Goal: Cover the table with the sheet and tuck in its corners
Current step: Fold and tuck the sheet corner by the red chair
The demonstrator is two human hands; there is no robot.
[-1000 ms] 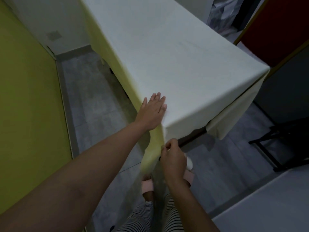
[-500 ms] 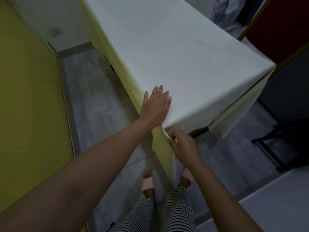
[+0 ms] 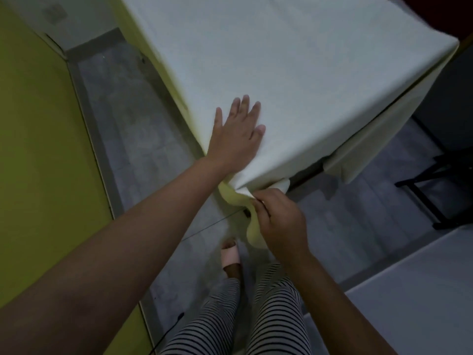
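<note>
A pale yellow-white sheet [image 3: 302, 73] covers the long table and hangs over its sides. My left hand [image 3: 236, 134] lies flat, fingers spread, on the sheet at the table's near corner. Just below that corner my right hand [image 3: 277, 221] pinches a bunched fold of the hanging sheet corner [image 3: 239, 198], lifted up toward the table edge. At the far right corner a flap of sheet [image 3: 363, 155] hangs loose. The table itself is hidden under the cloth except a dark strip of its frame [image 3: 307, 172].
A yellow-green wall [image 3: 38, 149] runs along the left, with a grey tiled floor aisle [image 3: 128, 124] between it and the table. A black metal stand [image 3: 435, 190] is on the right. My striped trouser legs [image 3: 256, 316] and a pink slipper [image 3: 231, 254] are below.
My right hand has risen from low on the hanging cloth to the table's corner, gathering the sheet corner upward. My left hand stays flat on top; the view has moved closer.
</note>
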